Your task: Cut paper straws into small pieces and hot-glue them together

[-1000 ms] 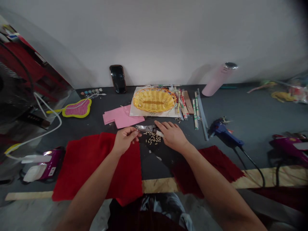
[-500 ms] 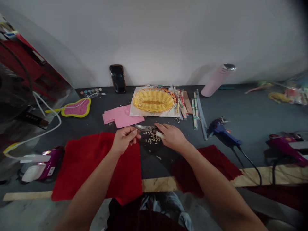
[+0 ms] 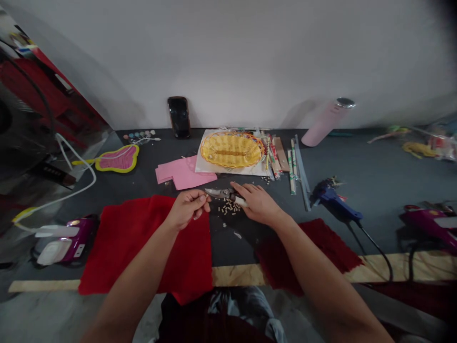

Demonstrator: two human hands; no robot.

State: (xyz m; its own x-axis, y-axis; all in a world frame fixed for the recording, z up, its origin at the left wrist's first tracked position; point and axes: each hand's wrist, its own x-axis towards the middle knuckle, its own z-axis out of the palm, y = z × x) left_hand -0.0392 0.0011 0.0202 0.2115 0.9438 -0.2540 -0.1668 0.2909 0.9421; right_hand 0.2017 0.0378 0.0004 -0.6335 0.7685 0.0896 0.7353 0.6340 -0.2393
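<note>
My right hand (image 3: pixel 260 204) is closed around the pale handle of the pruning shears (image 3: pixel 223 193), whose blades point left. The fingers of my left hand (image 3: pixel 188 208) pinch something small and pale right by the blade tips; what it is I cannot make out. Below the shears, several short light-coloured cut pieces (image 3: pixel 228 207) lie scattered on the dark tabletop. Under my left wrist spreads a bright red cloth (image 3: pixel 128 238), and a darker red cloth (image 3: pixel 321 245) lies beneath my right forearm.
Behind my hands a yellow woven basket (image 3: pixel 232 151) sits on white sheets, beside pink paper (image 3: pixel 187 174) and packaged sticks (image 3: pixel 292 166). To the right lie a blue glue gun (image 3: pixel 335 202) with its cord and a pink bottle (image 3: pixel 326 123). A phone (image 3: pixel 179 117) leans against the wall.
The whole view has shifted slightly, so things appear a little further right. Both hands keep nearly the same hold, with the shears still by the left fingertips.
</note>
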